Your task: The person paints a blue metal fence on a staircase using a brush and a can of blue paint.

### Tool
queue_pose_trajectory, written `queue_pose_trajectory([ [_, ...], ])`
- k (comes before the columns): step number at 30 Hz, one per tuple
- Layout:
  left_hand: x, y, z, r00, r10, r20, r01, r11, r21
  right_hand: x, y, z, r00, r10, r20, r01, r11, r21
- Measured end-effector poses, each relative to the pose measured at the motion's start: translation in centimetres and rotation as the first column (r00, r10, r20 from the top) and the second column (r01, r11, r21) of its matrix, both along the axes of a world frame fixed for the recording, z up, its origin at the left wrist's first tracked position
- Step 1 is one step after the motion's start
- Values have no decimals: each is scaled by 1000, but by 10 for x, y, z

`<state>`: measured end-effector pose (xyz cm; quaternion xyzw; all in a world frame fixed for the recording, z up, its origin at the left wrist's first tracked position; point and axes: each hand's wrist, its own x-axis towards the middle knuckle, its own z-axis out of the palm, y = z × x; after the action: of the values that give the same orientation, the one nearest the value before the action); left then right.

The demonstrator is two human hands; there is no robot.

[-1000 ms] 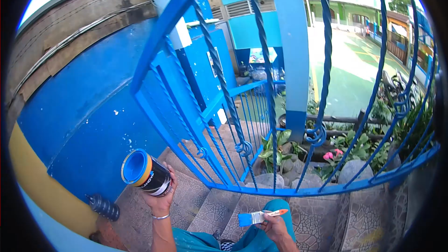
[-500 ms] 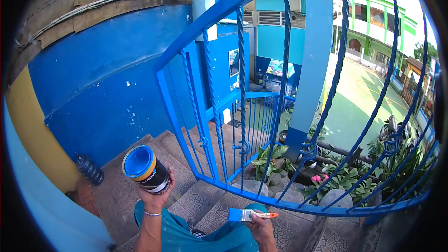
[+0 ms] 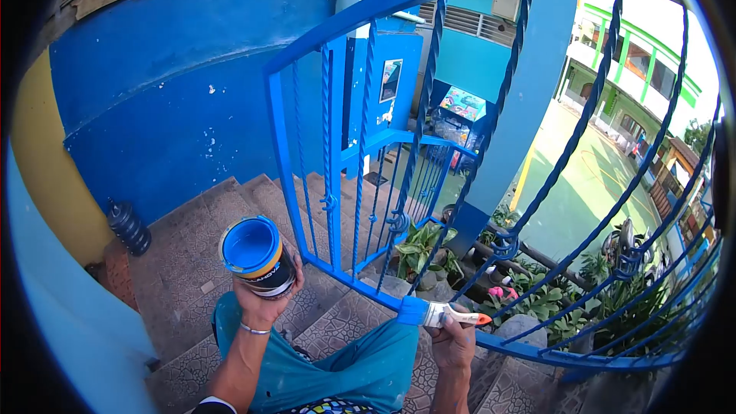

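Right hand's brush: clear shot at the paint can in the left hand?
Probably yes. The paint can sits lidless in the left hand, mouth tilted up, and only air over the teal trouser leg lies between it and the brush in the right hand.

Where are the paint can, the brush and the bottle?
paint can (image 3: pixel 250 246): head view, on its blue open top.
brush (image 3: pixel 438 314): head view, on its metal ferrule.
bottle (image 3: pixel 128 228): head view, on its dark body.
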<state>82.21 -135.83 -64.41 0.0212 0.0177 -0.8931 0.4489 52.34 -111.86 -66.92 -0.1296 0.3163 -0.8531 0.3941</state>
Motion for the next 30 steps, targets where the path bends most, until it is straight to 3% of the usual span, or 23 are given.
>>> queue_pose_trajectory([
  [4, -20, -24, 2, 996, -87, 7, 87, 995, -56, -3, -14, 58, 975, -83, -204, 89, 996, 20],
  [5, -26, -26, 7, 995, -104, -7, 104, 994, 11, -4, -17, 71, 960, -112, -255, 116, 993, 0],
  [9, -46, -52, 6, 974, -225, -21, 221, 970, -101, 8, -49, 143, 855, -217, -471, 196, 976, -94],
  [12, -62, -69, 1, 935, -346, -77, 339, 937, -91, 16, -77, 190, 776, -202, -598, 169, 979, -111],
  [16, -75, -76, 1, 897, -421, -137, 411, 907, -91, 36, -131, 246, 668, -59, -742, 73, 997, -13],
  [20, -77, -76, -3, 891, -442, -100, 436, 897, -80, 67, -176, 284, 433, 175, -884, 46, 975, 216],
  [25, -74, -76, -20, 872, -473, -124, 467, 881, -76, 91, -212, 278, 25, 432, -901, 177, 886, 429],
  [30, -72, -75, -31, 903, -428, 21, 427, 904, 30, 95, -244, 256, -118, 525, -843, 249, 837, 487],
])
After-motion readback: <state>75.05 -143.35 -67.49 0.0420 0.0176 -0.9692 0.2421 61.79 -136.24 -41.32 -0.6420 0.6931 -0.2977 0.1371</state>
